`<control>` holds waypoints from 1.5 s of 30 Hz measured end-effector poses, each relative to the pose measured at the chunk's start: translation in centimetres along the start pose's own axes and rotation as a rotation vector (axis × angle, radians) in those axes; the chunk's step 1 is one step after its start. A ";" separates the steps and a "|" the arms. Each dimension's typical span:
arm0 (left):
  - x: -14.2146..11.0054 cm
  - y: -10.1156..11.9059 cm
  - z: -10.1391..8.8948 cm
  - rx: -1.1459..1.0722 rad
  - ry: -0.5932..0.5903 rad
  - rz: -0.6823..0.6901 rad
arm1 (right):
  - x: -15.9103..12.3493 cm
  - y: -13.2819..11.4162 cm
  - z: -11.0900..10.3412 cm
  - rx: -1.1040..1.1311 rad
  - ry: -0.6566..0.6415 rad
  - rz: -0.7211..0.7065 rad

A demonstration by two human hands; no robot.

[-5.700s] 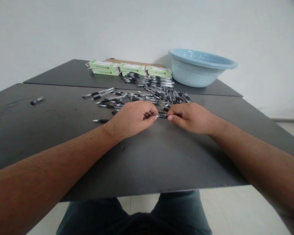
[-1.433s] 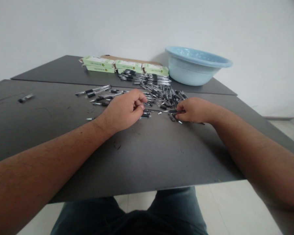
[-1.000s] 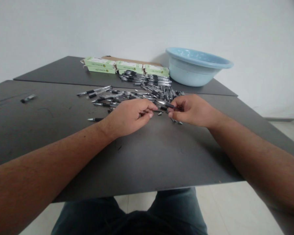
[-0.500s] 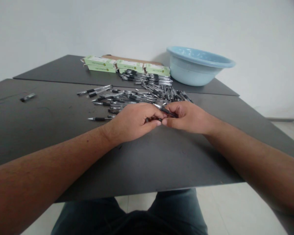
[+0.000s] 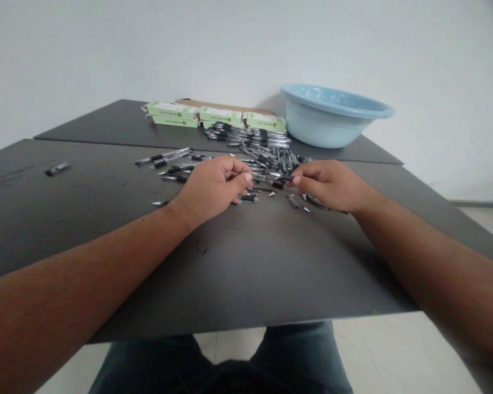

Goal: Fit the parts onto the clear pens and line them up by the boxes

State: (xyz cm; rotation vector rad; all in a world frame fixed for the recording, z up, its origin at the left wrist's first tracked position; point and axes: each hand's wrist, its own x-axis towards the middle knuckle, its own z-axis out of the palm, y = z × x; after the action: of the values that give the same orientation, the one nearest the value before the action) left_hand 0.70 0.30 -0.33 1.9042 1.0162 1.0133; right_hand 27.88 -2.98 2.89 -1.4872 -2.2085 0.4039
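My left hand rests on the dark table with its fingers curled in a pinch; what they hold is too small to make out. My right hand is closed too, pinching a black pen part by its end. The two hands are a little apart. Between and beyond them lies a spread of several black and clear pens. A few small pen tips lie on the table just under my right hand.
Three green pen boxes stand in a row at the back, with a brown carton behind them. A light blue basin sits at the back right. One stray pen piece lies far left. A second table joins behind.
Half a second ago my hands were together near me, both on one pen. They have since moved apart and forward to the edge of the pen heap.
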 end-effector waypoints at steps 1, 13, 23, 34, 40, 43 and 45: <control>0.0 0.1 0.0 -0.001 0.005 -0.004 | 0.0 -0.1 0.0 -0.010 -0.006 0.001; -0.2 -0.1 0.2 -0.007 -0.032 -0.013 | -0.1 -0.6 0.5 -0.044 -0.061 -0.033; -0.5 -0.5 0.2 0.156 -0.054 0.088 | -0.3 -1.1 0.9 -0.060 -0.083 -0.083; -0.6 -0.2 0.0 0.197 -0.085 0.106 | -0.4 -1.4 1.0 -0.109 -0.075 -0.127; -0.6 -0.2 0.0 0.163 -0.122 0.100 | -0.4 -1.3 1.0 -0.136 -0.077 -0.159; -0.7 -0.2 0.0 0.140 -0.130 0.106 | -0.5 -1.3 0.9 -0.152 -0.069 -0.181; -0.7 -0.2 0.0 0.124 -0.138 0.096 | -0.5 -1.2 0.9 -0.153 -0.063 -0.195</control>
State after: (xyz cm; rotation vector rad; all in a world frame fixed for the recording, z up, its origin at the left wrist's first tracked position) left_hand 0.40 -0.22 -0.70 2.1105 0.9345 0.8760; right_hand 26.62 -3.93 2.59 -1.3321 -2.4558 0.2258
